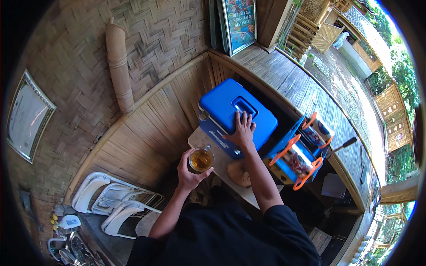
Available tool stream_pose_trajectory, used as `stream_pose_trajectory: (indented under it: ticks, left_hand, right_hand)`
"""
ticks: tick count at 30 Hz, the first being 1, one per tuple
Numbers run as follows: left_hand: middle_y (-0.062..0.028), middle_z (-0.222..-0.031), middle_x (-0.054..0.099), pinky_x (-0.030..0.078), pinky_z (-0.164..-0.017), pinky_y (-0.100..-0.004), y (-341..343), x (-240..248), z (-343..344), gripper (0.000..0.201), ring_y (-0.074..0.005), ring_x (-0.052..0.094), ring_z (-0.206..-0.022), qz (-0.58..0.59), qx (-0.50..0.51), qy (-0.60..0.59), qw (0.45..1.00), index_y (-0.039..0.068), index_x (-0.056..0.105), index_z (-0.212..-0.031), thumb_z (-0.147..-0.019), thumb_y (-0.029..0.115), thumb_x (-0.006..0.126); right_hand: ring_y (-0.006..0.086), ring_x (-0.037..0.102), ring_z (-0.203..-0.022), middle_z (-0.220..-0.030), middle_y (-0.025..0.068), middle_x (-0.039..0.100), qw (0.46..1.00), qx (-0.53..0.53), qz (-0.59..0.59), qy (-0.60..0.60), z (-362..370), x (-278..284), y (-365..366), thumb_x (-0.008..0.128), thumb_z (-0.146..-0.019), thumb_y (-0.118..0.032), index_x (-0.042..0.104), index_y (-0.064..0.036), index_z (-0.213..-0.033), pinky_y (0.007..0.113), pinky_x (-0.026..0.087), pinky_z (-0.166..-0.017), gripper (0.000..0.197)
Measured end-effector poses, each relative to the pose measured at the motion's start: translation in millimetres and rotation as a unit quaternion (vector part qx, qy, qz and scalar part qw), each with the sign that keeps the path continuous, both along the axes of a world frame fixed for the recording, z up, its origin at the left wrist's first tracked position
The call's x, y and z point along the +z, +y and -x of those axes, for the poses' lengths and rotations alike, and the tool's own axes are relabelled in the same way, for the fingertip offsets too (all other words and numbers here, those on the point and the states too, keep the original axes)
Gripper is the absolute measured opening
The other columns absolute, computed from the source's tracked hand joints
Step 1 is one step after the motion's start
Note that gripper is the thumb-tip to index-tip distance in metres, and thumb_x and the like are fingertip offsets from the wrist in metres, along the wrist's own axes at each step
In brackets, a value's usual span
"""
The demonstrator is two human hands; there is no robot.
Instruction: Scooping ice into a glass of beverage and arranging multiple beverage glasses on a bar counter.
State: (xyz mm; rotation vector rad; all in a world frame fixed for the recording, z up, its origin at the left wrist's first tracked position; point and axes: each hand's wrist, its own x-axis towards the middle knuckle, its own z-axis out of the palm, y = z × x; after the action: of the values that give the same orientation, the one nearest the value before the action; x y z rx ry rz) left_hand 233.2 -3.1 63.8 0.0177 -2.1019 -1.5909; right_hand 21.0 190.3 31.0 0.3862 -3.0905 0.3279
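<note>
My left hand (190,175) is wrapped round a clear glass mug (201,159) with amber liquid in it, held upright in front of my body. The mug's small handle points away from me. My right hand (243,131) lies with spread fingers on the lid of a blue cooler box (222,99), its fingertips at the edge of the recessed grip. The lid is down. The cooler stands on a small pale table (195,138). Beside my right forearm, a round brown object (238,173) rests on the table, partly hidden by the arm.
Right of the cooler stands a blue rack with orange-handled clear containers (298,162). A wooden counter (310,84) runs along the right. White folding chairs (117,217) lean at lower left. Framed pictures (239,24) stand at the far corner, beside a woven wall (164,40).
</note>
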Motion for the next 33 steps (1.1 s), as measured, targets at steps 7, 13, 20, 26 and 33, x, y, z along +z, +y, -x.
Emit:
stream_pose_trajectory:
  ticks: [7, 13, 20, 26, 33]
  left_hand:
    - [-0.0156, -0.133, 0.062, 0.048, -0.11, -0.0416, 8, -3, 59, 0.088, -0.0258, 0.061, -0.125, -0.008, -0.004, -0.018, 1.0, -0.002, 0.049, -0.14, -0.072, 0.028, 0.096]
    - [-0.0161, -0.135, 0.061, 0.046, -0.112, -0.042, 20, -4, 98, 0.09, -0.0263, 0.06, -0.127, -0.017, -0.033, -0.02, 0.999, -0.003, 0.048, -0.142, -0.072, 0.027, 0.096]
    - [-0.0157, -0.137, 0.059, 0.046, -0.112, -0.0421, 19, -9, 120, 0.091, -0.0253, 0.059, -0.128, -0.024, -0.028, -0.032, 0.999, -0.003, 0.046, -0.144, -0.073, 0.025, 0.095]
    - [-0.0157, -0.137, 0.059, 0.047, -0.112, -0.0416, 28, -12, 147, 0.089, -0.0248, 0.06, -0.126, -0.022, -0.036, -0.05, 0.998, -0.003, 0.046, -0.144, -0.073, 0.023, 0.094]
    - [-0.0159, -0.136, 0.059, 0.047, -0.112, -0.0417, 26, -26, 164, 0.09, -0.0253, 0.06, -0.127, -0.053, -0.025, -0.063, 0.996, -0.003, 0.045, -0.144, -0.073, 0.022, 0.094]
  right_hand:
    - [0.0378, 0.053, -0.135, -0.147, 0.018, 0.055, 0.995, 0.034, 0.095, -0.009, 34, 76, 24, 0.089, -0.066, -0.032, 0.054, -0.0124, -0.145, 0.06, 0.038, -0.109, 0.088]
    - [0.0249, 0.059, -0.124, -0.121, 0.0054, 0.07, 0.908, -0.145, 0.17, 0.355, 76, 151, 45, 0.076, -0.086, -0.012, 0.072, -0.0142, -0.113, 0.052, 0.03, -0.11, 0.027]
    - [0.0375, 0.069, -0.101, -0.101, 0.0145, 0.074, 0.898, -0.104, 0.362, 0.228, 85, 51, 16, 0.069, -0.087, -0.011, 0.072, -0.0071, -0.101, 0.044, 0.053, -0.087, 0.014]
    - [0.0399, 0.069, -0.114, -0.119, 0.0218, 0.073, 0.962, -0.151, 0.084, -0.212, 129, -152, 50, 0.051, -0.096, -0.025, 0.077, -0.0058, -0.11, 0.048, 0.055, -0.099, 0.036]
    - [0.0357, 0.068, -0.119, -0.122, 0.0193, 0.073, 0.942, -0.064, -0.026, -0.328, 123, -268, 71, 0.054, -0.093, -0.022, 0.078, -0.008, -0.116, 0.043, 0.053, -0.106, 0.036]
